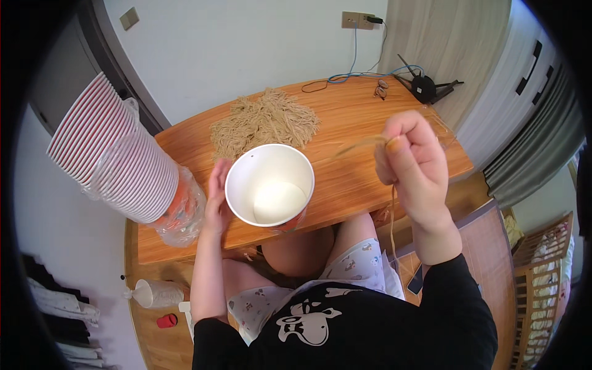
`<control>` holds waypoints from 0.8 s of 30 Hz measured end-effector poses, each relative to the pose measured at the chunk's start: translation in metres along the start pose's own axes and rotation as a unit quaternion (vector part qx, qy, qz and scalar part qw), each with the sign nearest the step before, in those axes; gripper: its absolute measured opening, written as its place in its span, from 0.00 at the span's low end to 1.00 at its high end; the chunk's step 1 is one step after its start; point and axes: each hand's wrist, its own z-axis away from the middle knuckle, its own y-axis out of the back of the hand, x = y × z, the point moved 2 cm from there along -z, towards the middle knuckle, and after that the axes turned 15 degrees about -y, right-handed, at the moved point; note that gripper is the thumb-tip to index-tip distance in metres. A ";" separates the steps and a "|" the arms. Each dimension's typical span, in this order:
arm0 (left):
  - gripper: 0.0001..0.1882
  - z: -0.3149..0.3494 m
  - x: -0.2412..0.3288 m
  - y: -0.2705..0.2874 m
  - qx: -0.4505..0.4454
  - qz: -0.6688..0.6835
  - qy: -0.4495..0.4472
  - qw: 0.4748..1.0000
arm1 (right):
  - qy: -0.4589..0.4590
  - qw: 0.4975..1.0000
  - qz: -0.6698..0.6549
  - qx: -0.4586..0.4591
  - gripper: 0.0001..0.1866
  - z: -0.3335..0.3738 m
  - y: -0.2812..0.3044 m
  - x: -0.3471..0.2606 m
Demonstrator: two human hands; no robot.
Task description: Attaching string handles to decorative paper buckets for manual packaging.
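Right hand (pixel 416 163) pinches one tan cord (pixel 393 216); left hand (pixel 216 197), loosely curved, rests against one white bucket (pixel 269 182).

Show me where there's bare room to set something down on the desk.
Bare wood shows between the cord pile and the eyeglasses, and between the open cup and the right hand, beneath the held cord. The left side is crowded: wrapped cup stack, left hand and open cup sit close together.
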 end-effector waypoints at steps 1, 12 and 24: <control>0.44 -0.003 0.008 -0.005 0.002 -0.005 -0.003 1.000 | 0.011 1.000 0.002 -0.006 0.04 0.000 -0.004 0.003; 0.08 -0.035 0.140 -0.158 -0.105 -0.301 -0.160 0.934 | 0.221 0.916 0.322 0.090 0.10 0.004 -0.061 0.030; 0.04 -0.066 0.104 -0.143 -0.063 -0.055 -0.038 0.996 | 0.185 0.970 0.084 0.131 0.04 -0.002 -0.027 0.055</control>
